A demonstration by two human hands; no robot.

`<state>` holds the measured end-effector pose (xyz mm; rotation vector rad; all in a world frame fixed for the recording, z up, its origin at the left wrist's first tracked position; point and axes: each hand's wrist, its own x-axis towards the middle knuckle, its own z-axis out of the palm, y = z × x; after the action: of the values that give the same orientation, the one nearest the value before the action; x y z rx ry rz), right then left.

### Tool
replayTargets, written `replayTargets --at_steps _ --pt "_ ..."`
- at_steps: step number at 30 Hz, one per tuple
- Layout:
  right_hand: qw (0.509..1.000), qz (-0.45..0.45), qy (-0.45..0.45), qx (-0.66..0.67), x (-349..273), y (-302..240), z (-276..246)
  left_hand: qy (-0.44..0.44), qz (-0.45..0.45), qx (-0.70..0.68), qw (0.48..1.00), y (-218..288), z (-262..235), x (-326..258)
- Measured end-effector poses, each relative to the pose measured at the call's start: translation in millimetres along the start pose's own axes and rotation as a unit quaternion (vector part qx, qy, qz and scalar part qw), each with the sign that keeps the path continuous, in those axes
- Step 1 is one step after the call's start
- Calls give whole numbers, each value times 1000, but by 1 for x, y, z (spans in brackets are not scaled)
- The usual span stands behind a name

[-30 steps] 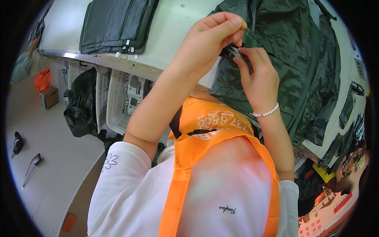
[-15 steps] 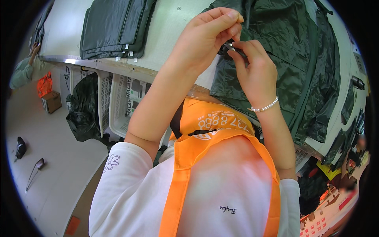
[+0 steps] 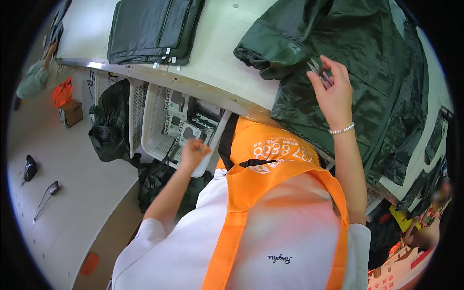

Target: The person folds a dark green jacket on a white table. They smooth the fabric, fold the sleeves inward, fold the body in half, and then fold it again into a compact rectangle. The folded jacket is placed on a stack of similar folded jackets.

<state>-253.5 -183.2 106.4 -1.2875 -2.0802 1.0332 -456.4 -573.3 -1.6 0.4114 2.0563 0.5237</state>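
Snips in the right hand, left hand at the basket

Head view, looking down. Right hand (image 3: 336, 94) raised over the dark green garment (image 3: 355, 72); its fingers grip small silver snips (image 3: 314, 65), blades pointing away from the wearer. Something pinkish shows within that grip, too small to make out. Whether the blades touch the fabric, I cannot tell. The garment lies on the pale worktop (image 3: 227, 53), spread under and around the right fingers, a bunched section off to their left. Beaded bracelet (image 3: 342, 129) on the wrist below them.

Left hand (image 3: 194, 153) well apart, lower and blurred, at the near end of a white basket (image 3: 155, 108). Its fingers are curled inward; whether they pinch anything, cannot tell. Printed packages (image 3: 178, 104) sit in the basket just beyond them. Black plastic bag (image 3: 110, 125) to their left, past the basket wall.

Further beyond the left fingers, up on the worktop: a stack of folded dark green garments (image 3: 150, 34), small white tags along the near edge. Far left of both hands, another person's sleeve (image 3: 33, 81), pale green, at the worktop's end.
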Motion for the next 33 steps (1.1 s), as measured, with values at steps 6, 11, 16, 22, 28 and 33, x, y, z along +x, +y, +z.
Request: replayTargets --at_steps 6,11,16,22,28,33 --pt "981 45 -85 169 30 44 39 -58 -57 352 933 -45 53 -21" --pt "991 -35 -119 -58 32 44 18 194 362 44 911 176 -26 68" --pt "963 -218 30 -153 44 22 -9 -42 476 -113 871 330 1 139" --pt "992 -73 91 -52 51 43 -45 -444 311 -243 805 382 64 147" --pt "988 -18 150 -24 39 29 -48 -149 403 82 899 406 75 76" --pt "978 -103 -27 181 4 -48 -1 145 356 -90 919 399 81 159"
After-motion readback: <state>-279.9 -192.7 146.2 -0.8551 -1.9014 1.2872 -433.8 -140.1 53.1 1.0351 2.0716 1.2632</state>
